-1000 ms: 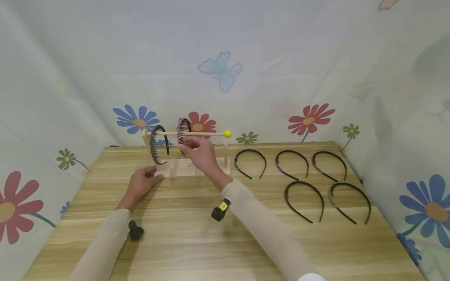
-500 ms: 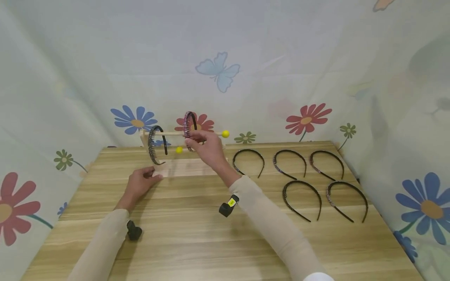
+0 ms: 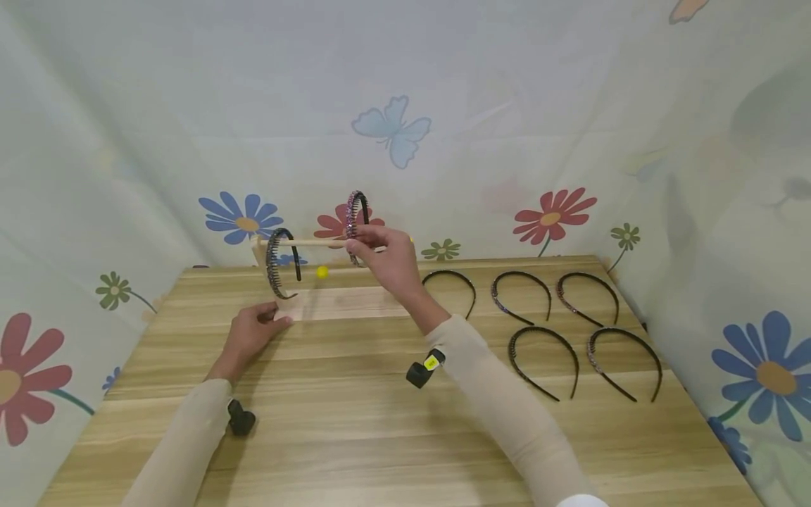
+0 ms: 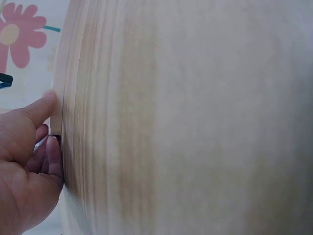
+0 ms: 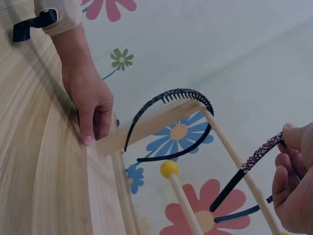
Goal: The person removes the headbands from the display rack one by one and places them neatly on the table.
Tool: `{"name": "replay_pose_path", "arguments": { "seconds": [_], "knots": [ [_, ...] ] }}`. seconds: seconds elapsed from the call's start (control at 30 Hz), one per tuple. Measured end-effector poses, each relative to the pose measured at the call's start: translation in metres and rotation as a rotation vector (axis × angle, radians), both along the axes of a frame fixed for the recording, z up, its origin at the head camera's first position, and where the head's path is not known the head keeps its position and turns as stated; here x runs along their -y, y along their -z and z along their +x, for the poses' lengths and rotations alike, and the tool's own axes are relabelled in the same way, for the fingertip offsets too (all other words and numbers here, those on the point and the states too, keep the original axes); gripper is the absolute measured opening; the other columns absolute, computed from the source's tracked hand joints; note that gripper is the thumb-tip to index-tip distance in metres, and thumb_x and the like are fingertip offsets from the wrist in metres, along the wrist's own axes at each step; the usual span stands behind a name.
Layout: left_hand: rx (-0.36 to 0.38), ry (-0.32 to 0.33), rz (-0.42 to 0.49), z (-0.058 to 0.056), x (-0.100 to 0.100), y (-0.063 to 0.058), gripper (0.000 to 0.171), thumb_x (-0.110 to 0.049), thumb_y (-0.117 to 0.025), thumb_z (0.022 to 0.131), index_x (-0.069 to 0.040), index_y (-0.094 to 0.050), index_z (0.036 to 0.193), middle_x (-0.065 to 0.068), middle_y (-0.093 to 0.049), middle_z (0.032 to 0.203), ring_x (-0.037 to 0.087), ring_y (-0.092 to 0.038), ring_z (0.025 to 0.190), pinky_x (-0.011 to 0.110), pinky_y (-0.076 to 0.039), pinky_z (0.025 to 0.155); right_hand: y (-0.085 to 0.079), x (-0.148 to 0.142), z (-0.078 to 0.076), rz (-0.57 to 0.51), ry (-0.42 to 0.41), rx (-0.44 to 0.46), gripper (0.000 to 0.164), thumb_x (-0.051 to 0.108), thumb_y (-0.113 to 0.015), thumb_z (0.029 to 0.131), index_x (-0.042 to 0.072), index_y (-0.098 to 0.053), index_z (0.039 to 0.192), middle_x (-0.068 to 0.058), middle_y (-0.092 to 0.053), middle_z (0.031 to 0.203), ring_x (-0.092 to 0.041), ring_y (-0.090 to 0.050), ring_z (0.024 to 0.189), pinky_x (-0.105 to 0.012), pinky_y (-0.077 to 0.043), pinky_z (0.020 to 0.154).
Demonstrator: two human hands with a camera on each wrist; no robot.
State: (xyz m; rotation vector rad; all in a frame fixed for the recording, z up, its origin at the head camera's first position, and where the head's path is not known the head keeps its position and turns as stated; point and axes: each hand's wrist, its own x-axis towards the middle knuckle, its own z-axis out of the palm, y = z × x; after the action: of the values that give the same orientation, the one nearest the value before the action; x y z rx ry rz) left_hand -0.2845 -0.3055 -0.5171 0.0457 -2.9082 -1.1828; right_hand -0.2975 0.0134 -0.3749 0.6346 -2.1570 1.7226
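Observation:
My right hand (image 3: 391, 262) pinches a headband (image 3: 352, 211) with pink-purple glitter and inner teeth. The band is around the upper rod (image 3: 317, 243) of a wooden rack; in the right wrist view its two ends (image 5: 226, 197) hang either side of that rod. At the near left corner of the rack's base (image 3: 342, 303), my left hand (image 3: 253, 334) grips the wood between thumb and curled fingers. Farther left on the same rod hangs a dark toothed headband (image 3: 274, 264). The upper rod's yellow ball tip is mostly hidden behind my right hand.
Several glittery black headbands lie on the wooden table to the right, among them a back one (image 3: 521, 273) and a front one (image 3: 543, 329). A lower rod with a yellow ball (image 3: 322, 272) juts out beneath the upper one. A flowered cloth (image 3: 507, 176) hangs behind the table.
My right hand has moved right and slightly up along the upper rod, bringing the pink-purple headband with it. The left hand stays at the base corner, and the dark headband stays put.

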Motion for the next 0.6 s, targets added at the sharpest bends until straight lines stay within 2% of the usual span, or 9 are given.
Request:
{"name": "replay_pose_path", "arguments": {
  "seconds": [0.17, 0.37, 0.6],
  "knots": [
    [0.003, -0.002, 0.007, 0.000, 0.001, 0.002, 0.069, -0.035, -0.070, 0.099, 0.009, -0.047, 0.146, 0.031, -0.057, 0.140, 0.045, -0.057, 0.127, 0.057, -0.046, 0.107, -0.003, -0.007, 0.001, 0.013, 0.022, 0.008, 0.031, 0.023, -0.077, 0.094, 0.003, -0.075, 0.117, -0.009, -0.077, 0.103, -0.018, -0.070, 0.092, -0.025, -0.055, 0.073],
    [-0.004, -0.003, 0.010, 0.000, 0.002, 0.003, 0.068, -0.034, -0.070, 0.099, 0.009, -0.048, 0.146, 0.031, -0.057, 0.139, 0.045, -0.058, 0.126, 0.058, -0.046, 0.106, -0.003, -0.013, 0.001, 0.016, 0.028, 0.002, 0.030, 0.020, -0.076, 0.095, 0.002, -0.074, 0.119, -0.010, -0.077, 0.105, -0.020, -0.070, 0.094, -0.031, -0.057, 0.079],
    [-0.014, -0.003, 0.002, 0.000, 0.002, 0.004, 0.068, -0.034, -0.071, 0.098, 0.010, -0.048, 0.145, 0.031, -0.058, 0.139, 0.045, -0.058, 0.125, 0.057, -0.047, 0.105, 0.001, -0.022, 0.002, 0.001, 0.064, 0.015, 0.030, 0.020, -0.077, 0.093, 0.003, -0.074, 0.118, -0.010, -0.076, 0.104, -0.019, -0.068, 0.091, -0.026, -0.056, 0.076]
  ]
}}
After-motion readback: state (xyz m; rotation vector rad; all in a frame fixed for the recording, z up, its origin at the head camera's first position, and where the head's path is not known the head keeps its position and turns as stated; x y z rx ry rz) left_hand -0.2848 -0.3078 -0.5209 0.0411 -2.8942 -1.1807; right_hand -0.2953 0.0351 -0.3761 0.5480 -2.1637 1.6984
